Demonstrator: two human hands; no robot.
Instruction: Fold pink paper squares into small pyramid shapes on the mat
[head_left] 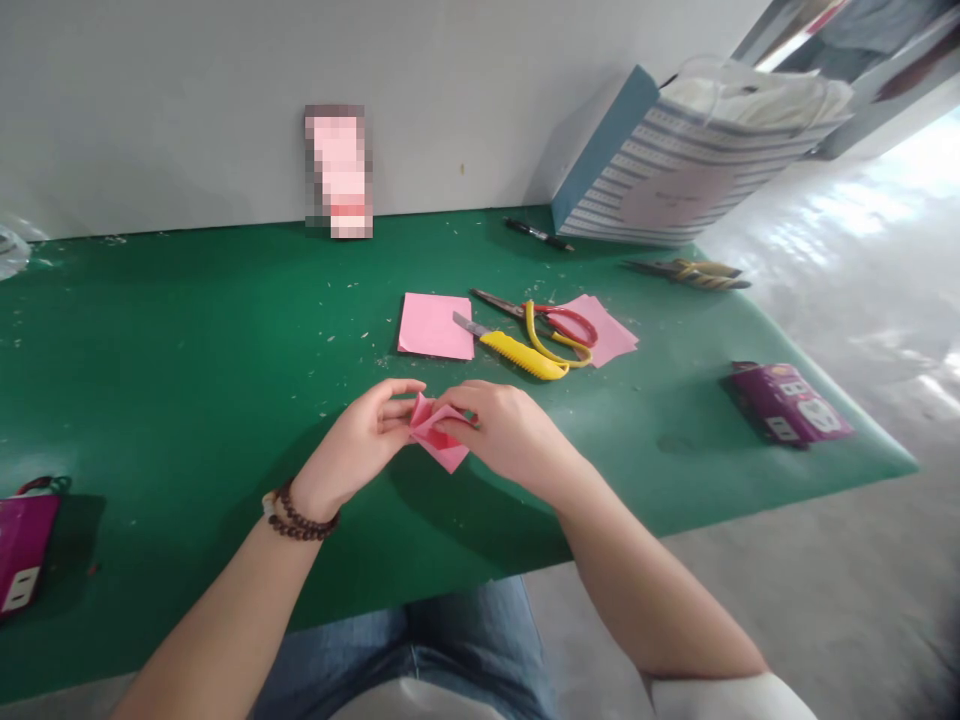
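A partly folded piece of pink paper point(448, 452) is held between my two hands above the front part of the green table. My left hand point(367, 430) pinches its left edge, and my right hand point(499, 425) grips the upper right side, with folds standing up between them. Just beyond the hands lies a stack of pink square sheets point(435, 325). A yellow utility knife point(521, 355) rests with its blade tip over that stack. Scissors with red and yellow handles point(559, 330) lie beside the knife, partly over more pink sheets point(611, 335).
On the green table point(187, 330) are a black pen point(538, 234), pliers point(690, 272), a purple box point(791, 403) at right and another purple object point(26, 550) at left. A striped bag point(675, 170) and a blurred phone-like object point(341, 175) stand at the back.
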